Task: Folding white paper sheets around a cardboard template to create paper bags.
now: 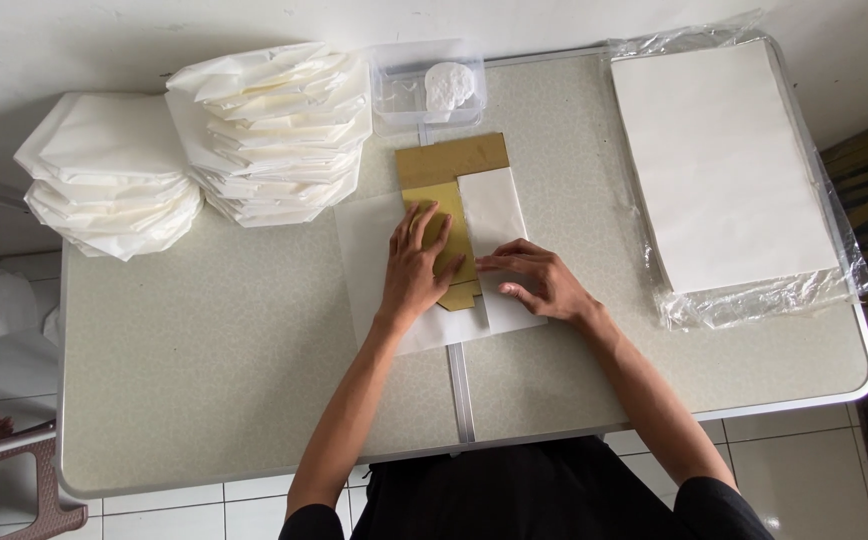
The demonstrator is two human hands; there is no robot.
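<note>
Matt gold card template (451, 205), thin white paper sheet (374, 250) — speckled smooth tabletop (254, 350), glossy plastic wrap (754, 300)

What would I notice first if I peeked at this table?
Probably the two hands in the middle: the left hand presses flat on a gold card, and the right hand smooths white paper folded over it. Next, the two tall piles of folded paper at the back left, and the flat sheets in plastic wrap on the right.
</note>
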